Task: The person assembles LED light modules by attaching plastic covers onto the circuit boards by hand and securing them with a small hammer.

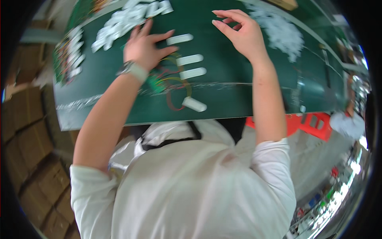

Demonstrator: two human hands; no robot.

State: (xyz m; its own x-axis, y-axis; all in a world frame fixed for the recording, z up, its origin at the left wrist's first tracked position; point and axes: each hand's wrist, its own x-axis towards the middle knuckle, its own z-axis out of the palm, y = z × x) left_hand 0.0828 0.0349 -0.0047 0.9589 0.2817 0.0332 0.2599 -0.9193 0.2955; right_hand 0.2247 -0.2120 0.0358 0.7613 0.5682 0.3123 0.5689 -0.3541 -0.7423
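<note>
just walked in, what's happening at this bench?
A person in a white shirt leans over a green table. The left hand, with a wristband, rests flat on a bundle of coloured wires beside a row of small white oblong pieces. The right hand hovers above the table with fingers curled; whether it holds anything cannot be told. Heaps of white parts lie at the far left, and a looser white pile lies at the far right.

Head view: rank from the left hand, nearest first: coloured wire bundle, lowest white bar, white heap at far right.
From the left hand:
1. Coloured wire bundle, just below the palm.
2. Lowest white bar, nearer the table's front edge.
3. White heap, far right, past the right hand.
</note>
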